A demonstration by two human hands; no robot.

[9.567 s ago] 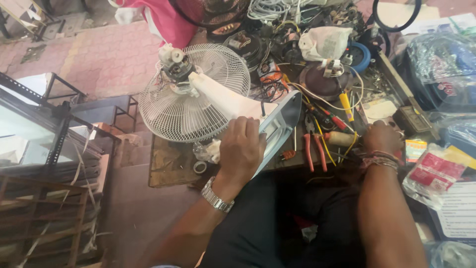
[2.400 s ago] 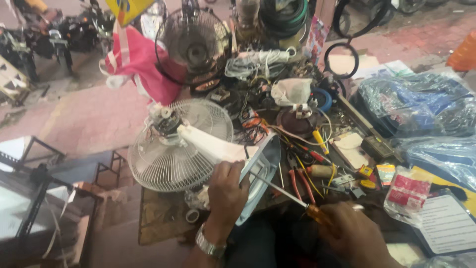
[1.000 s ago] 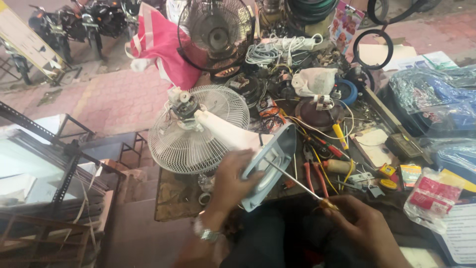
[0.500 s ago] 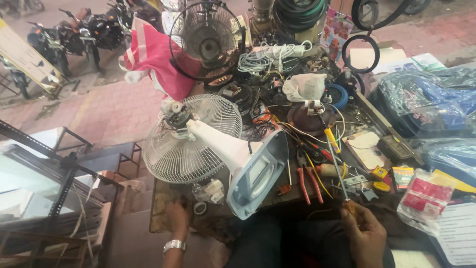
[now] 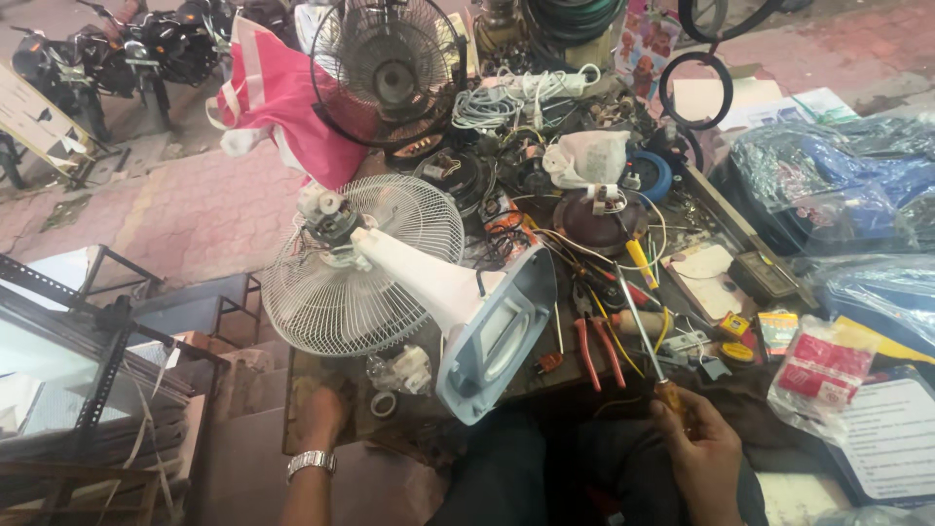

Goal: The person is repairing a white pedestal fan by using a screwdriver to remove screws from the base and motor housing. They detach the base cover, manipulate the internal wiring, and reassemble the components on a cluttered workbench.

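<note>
A white table fan (image 5: 390, 282) lies tipped on a cluttered workbench (image 5: 701, 209), its pale blue base (image 5: 497, 336) turned toward the viewer. A long screwdriver (image 5: 643, 336) is gripped in the clenched right hand (image 5: 696, 448). The left hand (image 5: 319, 414) is pressed flat, released, low on the bench by a tape roll (image 5: 383, 403); the base would best be steadied before the blade is seated squarely.

1. Black fan (image 5: 388, 70) at the far end of the desk (image 5: 545, 375).
2. Pink cloth (image 5: 278, 97) beside it.
3. Red-handled pliers (image 5: 596, 343) among wires.
4. Motorbikes (image 5: 107, 60) parked upper left.
5. Blue plastic bags (image 5: 838, 185) right.
</note>
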